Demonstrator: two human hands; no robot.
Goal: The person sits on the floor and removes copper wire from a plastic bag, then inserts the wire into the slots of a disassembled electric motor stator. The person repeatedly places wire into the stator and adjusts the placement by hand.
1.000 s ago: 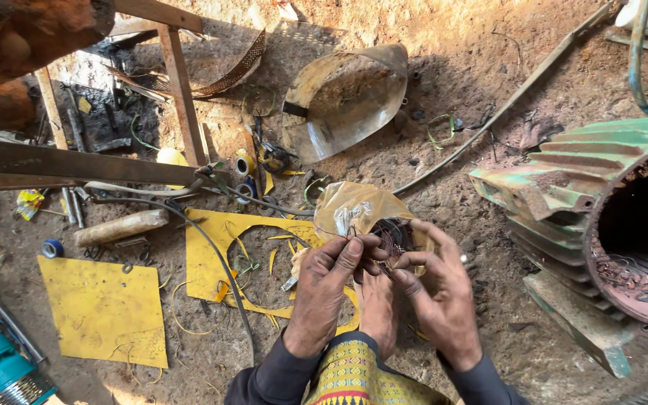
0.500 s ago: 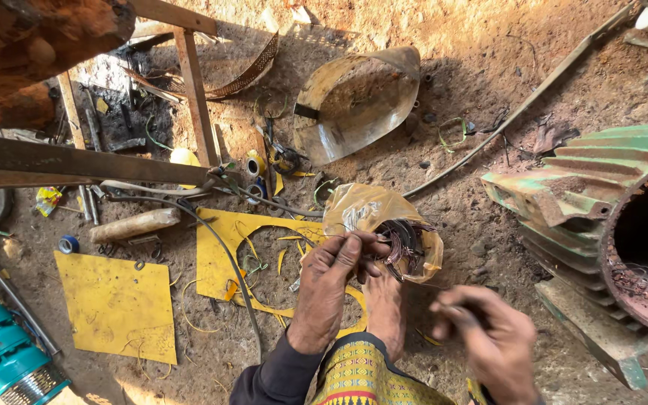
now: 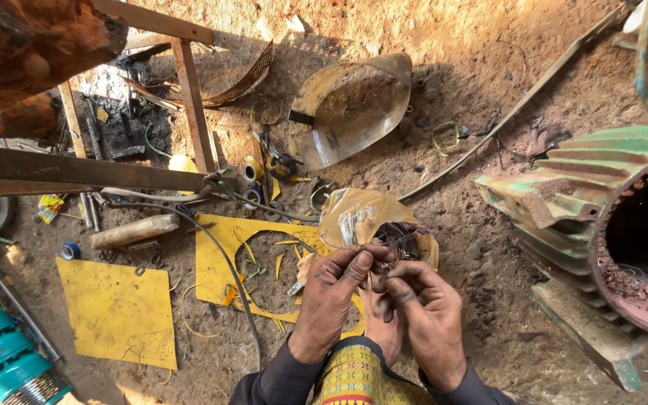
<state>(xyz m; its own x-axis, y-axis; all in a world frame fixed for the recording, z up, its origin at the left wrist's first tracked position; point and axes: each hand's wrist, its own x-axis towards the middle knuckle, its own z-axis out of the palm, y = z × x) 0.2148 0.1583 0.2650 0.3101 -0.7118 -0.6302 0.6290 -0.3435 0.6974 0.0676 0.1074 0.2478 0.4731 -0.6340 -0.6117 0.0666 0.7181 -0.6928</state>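
Above the dirt floor [image 3: 489,67], a bag of thin wire [image 3: 373,225] is pinched by the left hand [image 3: 331,300] and right hand [image 3: 425,315] — fingers pressed together.

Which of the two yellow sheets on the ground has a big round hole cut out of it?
The yellow sheet nearer the hands, just left of them. The other yellow sheet, farther left, is whole.

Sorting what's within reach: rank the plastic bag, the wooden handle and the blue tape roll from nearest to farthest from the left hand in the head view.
1. Plastic bag: just above the left hand.
2. Wooden handle: on the ground, to the left.
3. Blue tape roll: farther left, beyond the handle.
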